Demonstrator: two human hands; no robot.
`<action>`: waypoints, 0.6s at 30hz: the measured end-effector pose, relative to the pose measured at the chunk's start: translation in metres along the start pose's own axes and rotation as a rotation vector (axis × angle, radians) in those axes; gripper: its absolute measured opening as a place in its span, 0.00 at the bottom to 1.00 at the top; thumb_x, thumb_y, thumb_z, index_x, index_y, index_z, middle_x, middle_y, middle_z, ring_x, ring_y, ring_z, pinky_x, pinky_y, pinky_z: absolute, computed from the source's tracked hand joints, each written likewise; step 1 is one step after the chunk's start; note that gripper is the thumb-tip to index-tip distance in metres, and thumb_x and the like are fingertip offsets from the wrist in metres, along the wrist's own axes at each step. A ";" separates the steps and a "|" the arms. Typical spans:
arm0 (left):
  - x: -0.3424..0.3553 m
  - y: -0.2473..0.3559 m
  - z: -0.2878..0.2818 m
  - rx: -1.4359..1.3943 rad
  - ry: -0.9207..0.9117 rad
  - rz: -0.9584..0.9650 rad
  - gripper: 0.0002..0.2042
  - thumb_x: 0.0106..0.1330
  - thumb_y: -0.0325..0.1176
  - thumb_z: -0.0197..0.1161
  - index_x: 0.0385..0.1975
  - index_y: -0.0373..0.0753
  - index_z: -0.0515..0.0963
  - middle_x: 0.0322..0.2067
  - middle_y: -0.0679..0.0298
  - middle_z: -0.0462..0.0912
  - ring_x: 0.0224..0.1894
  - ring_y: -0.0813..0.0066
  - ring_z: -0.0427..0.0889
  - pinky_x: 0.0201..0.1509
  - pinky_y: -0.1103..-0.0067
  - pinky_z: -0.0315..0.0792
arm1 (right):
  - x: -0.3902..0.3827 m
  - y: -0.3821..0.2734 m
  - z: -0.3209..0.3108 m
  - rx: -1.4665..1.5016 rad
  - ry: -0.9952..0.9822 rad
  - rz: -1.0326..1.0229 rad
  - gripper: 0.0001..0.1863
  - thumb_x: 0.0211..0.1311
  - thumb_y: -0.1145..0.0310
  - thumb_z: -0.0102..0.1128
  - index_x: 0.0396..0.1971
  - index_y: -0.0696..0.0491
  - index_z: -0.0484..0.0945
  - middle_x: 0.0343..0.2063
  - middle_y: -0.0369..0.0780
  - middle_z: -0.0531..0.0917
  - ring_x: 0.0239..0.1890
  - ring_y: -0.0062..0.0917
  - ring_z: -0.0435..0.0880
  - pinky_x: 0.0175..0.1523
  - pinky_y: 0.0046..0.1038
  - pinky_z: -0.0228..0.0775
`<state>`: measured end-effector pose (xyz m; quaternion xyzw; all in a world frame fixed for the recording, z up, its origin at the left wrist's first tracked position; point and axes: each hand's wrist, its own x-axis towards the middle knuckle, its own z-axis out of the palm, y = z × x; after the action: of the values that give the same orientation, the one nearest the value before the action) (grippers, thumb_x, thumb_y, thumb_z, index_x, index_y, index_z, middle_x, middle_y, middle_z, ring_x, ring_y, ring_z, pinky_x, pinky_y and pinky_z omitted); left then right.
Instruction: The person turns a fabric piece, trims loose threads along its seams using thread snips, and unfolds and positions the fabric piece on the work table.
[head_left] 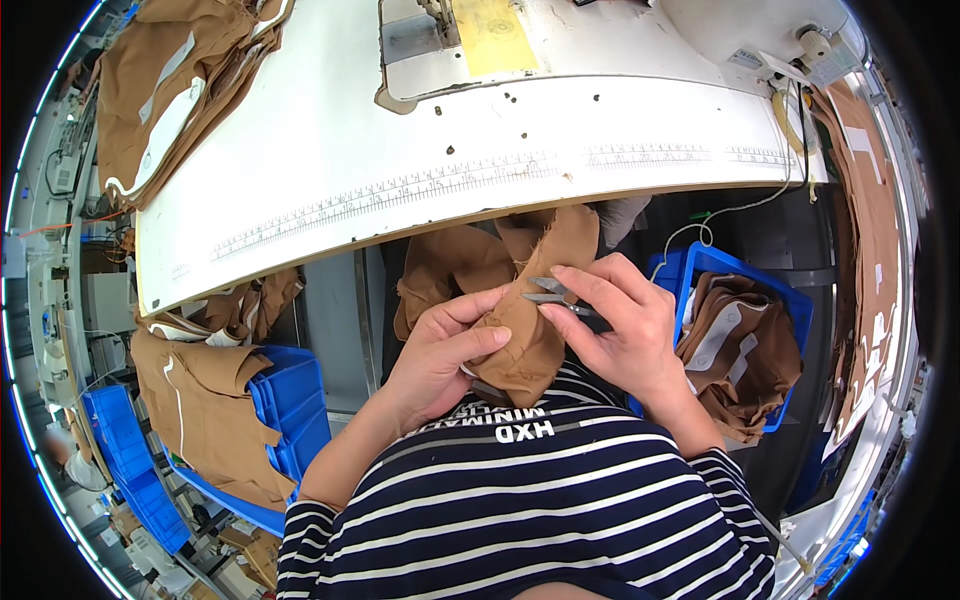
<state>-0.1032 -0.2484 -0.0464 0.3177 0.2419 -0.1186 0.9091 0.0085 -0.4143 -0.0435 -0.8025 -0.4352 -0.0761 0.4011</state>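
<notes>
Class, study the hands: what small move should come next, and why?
Probably squeeze the snips shut on any loose thread: the right hand holds them with blades parted at the brown cloth, whose edge looks frayed, while the left hand grips the cloth.

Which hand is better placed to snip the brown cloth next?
Probably the right hand: it holds the small snips, blades apart and pointing left at the brown cloth. The left hand grips that cloth, thumb on top.
</notes>
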 end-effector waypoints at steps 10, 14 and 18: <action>0.002 -0.007 -0.002 0.012 -0.055 -0.038 0.20 0.60 0.20 0.56 0.54 0.30 0.67 0.47 0.59 0.76 0.48 0.77 0.76 0.53 0.80 0.70 | -0.005 0.008 0.016 0.266 0.066 0.150 0.14 0.45 0.71 0.69 0.34 0.56 0.79 0.23 0.37 0.76 0.19 0.23 0.77 0.22 0.21 0.68; 0.001 -0.007 -0.002 0.014 -0.040 -0.021 0.20 0.60 0.20 0.56 0.54 0.31 0.67 0.47 0.58 0.76 0.47 0.77 0.76 0.53 0.80 0.70 | -0.002 0.009 0.011 0.308 0.012 0.176 0.14 0.45 0.73 0.69 0.34 0.57 0.79 0.23 0.38 0.77 0.22 0.22 0.80 0.25 0.20 0.71; 0.001 -0.006 -0.004 -0.003 -0.010 -0.012 0.20 0.60 0.20 0.56 0.54 0.31 0.67 0.48 0.58 0.76 0.47 0.77 0.76 0.53 0.80 0.70 | -0.002 0.008 0.004 0.285 -0.006 0.119 0.14 0.44 0.72 0.69 0.33 0.56 0.79 0.23 0.37 0.77 0.21 0.22 0.79 0.23 0.20 0.70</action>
<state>-0.1055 -0.2503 -0.0527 0.3142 0.2395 -0.1251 0.9101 0.0127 -0.4152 -0.0520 -0.7621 -0.3943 0.0127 0.5134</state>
